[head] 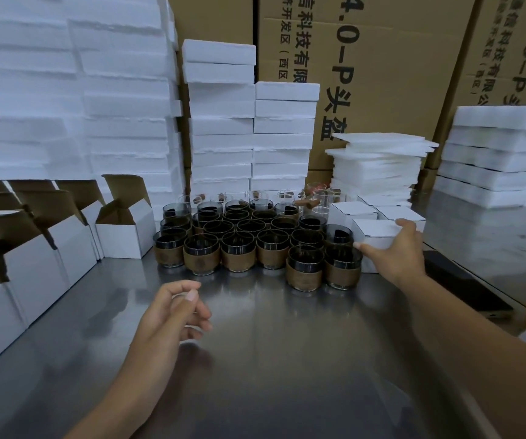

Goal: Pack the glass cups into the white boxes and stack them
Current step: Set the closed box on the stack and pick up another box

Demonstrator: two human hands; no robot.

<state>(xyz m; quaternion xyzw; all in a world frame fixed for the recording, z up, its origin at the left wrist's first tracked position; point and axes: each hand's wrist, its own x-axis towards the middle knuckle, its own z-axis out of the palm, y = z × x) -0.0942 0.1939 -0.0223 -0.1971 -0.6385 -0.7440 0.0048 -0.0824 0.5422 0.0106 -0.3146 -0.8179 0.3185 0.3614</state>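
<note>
**Right hand holds a closed box beside the cups**

The cups [239, 242], of dark glass with brown sleeves, stand close together in rows on the steel desk [271, 343]. Just to the right of the cups stands a closed white box [374, 231]. The right hand [394, 251] holds it. Its grip is spread wide, with the thumb on the side toward the cups and the fingers over the top. Two more closed boxes [351, 210] stand behind it, also right of the cups. The left hand [173, 315] hovers over the desk in front of the cups. Its grip is loose, the fingers are half curled, and it holds nothing. Left of the cups stand open boxes [122, 236] with their flaps up. Behind the cups rise foam stacks [223, 128] and brown cartons [381, 74].
</note>
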